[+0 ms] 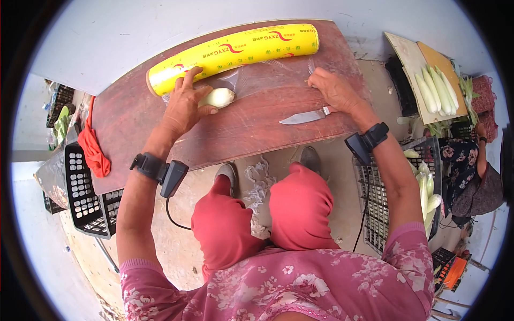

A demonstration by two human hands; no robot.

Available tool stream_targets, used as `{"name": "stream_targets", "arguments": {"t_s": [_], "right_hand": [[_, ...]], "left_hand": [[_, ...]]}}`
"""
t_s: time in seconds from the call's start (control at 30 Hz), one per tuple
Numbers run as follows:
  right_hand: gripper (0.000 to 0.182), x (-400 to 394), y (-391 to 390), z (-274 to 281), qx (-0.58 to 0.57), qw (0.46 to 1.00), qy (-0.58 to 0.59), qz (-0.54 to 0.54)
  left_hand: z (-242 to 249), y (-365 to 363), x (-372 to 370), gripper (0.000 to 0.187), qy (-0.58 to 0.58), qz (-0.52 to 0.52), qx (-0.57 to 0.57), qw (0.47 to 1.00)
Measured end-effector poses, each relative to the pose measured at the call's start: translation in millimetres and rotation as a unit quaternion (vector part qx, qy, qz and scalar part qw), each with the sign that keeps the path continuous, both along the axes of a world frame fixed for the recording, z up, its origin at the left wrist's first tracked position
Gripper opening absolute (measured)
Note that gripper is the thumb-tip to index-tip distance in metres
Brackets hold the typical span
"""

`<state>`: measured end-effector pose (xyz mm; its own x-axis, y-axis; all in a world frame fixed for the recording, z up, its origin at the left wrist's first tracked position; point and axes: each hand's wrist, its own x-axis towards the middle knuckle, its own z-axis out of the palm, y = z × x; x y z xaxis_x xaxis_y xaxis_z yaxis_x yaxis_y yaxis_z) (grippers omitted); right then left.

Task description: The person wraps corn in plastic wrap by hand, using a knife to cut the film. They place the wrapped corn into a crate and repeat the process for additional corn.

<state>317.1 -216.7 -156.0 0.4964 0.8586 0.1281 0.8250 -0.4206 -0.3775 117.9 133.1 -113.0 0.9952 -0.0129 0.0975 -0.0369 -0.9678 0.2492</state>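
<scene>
Film roll (235, 53), big and bright yellow with red and green print, lies along the far side of the reddish-brown table (230, 139), and clear film (257, 80) spreads out on the near side of it. Left hand (184, 104) is over a pale vegetable (218, 98) resting by the film, thumb and index finger wide apart, with the index reaching up to the roll. Can't tell if the palm actually grips the veg, since that end is hidden. Right hand (334, 90) has its fingers narrowed to a pinch, holding a bit of the film. Knife (305, 117) sits just below that hand, blade pointing left, handle partly covered by the hand. Red cloth (92, 147) hangs off the table's left end, and over on the right a board (409, 67) has more pale veggies (436, 88) on it.
</scene>
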Motion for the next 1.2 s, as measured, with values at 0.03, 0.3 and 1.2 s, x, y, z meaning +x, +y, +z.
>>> {"name": "stream_targets", "arguments": {"t_s": [0.03,0.3,1.2], "right_hand": [[0.013,-0.9,0.1,0.5,-0.003,1.0,0.003,-0.002],[0.011,-0.2,-4.4,-3.2,0.018,1.0,-0.017,0.002],[0.012,-4.4,-9.2,1.2,0.044,0.984,-0.144,0.091]], "left_hand": [[2.4,-0.3,0.4,0.05,0.0,-0.005,0.005,1.0],[4.3,-1.3,4.1,0.048,0.009,0.005,0.022,1.0],[6.7,-0.6,2.9,0.053,0.028,0.009,-0.023,0.999]]}}
